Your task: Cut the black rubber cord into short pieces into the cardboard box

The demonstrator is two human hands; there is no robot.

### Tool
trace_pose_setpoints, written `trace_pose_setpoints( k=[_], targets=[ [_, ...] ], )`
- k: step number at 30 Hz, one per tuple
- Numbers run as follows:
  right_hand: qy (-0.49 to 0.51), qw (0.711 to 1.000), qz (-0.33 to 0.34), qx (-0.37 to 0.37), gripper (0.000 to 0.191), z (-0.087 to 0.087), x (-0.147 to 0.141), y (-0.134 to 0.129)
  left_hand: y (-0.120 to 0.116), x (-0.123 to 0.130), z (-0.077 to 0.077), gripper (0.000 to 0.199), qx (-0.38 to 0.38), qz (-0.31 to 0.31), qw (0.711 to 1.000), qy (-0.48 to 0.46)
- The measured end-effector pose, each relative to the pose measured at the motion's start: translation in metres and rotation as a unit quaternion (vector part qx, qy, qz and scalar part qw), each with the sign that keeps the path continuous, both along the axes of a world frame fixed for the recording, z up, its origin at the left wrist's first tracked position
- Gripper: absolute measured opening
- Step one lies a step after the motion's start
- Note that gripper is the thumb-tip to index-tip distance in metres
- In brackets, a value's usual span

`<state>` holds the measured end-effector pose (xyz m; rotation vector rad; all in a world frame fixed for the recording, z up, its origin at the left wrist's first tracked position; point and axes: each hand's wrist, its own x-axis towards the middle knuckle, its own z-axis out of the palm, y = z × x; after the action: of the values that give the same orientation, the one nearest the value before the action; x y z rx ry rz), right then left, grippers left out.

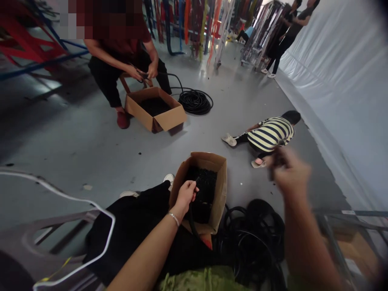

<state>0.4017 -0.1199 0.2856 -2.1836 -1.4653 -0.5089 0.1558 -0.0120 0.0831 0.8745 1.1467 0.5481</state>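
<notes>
My left hand (184, 198), with a bracelet at the wrist, is closed in a pinch over an open cardboard box (222, 194). Between its fingers is the end of a black hose (192, 222), which runs down along the near side of the box. Small black pieces (207, 182) cover the inside of the box. Raised on the right, apart from the box, my right hand (293, 171) is blurred by motion. Its fingers are wrapped round a dark object (277, 161) too smeared to name. A heap of coiled black hose (251, 238) lies on the floor below it.
Across from me a seated person (130, 60) handles black hose above another cardboard box (168, 119), beside a hose coil (195, 101). A person in a striped top (271, 133) crouches at right. Hanging strips (188, 24) stand behind. A metal frame (357, 214) is at lower right.
</notes>
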Motion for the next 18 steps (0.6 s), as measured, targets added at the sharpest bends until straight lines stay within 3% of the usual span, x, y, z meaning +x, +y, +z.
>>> trace_pose_setpoints(
  k=[3, 5, 8, 10, 14, 18],
  targets=[
    [0.080, 0.986, 0.064, -0.131, 0.026, -0.102, -0.061, -0.019, 0.005, -0.005, 0.002, 0.027, -0.010, 0.020, 1.000, -0.015],
    [0.172, 0.957, 0.055, -0.225, 0.019, -0.159, -0.093, -0.036, 0.010, -0.007, 0.003, 0.026, -0.029, 0.039, 0.999, -0.023],
    [0.346, 0.904, 0.035, -0.249, 0.018, -0.211, -0.123, -0.055, 0.014, -0.007, 0.005, 0.026, -0.041, 0.051, 0.997, -0.036],
    [0.460, 0.857, 0.060, -0.225, 0.022, -0.223, -0.131, -0.059, 0.015, -0.005, 0.008, 0.026, -0.030, 0.049, 0.997, -0.045],
    [0.598, 0.771, 0.089, -0.201, 0.028, -0.222, -0.128, -0.050, 0.011, -0.003, 0.011, 0.027, -0.008, 0.032, 0.998, -0.051],
    [0.651, 0.729, 0.064, -0.200, 0.029, -0.216, -0.119, -0.037, 0.009, -0.003, 0.013, 0.032, 0.007, -0.006, 0.999, -0.042]
  ],
)
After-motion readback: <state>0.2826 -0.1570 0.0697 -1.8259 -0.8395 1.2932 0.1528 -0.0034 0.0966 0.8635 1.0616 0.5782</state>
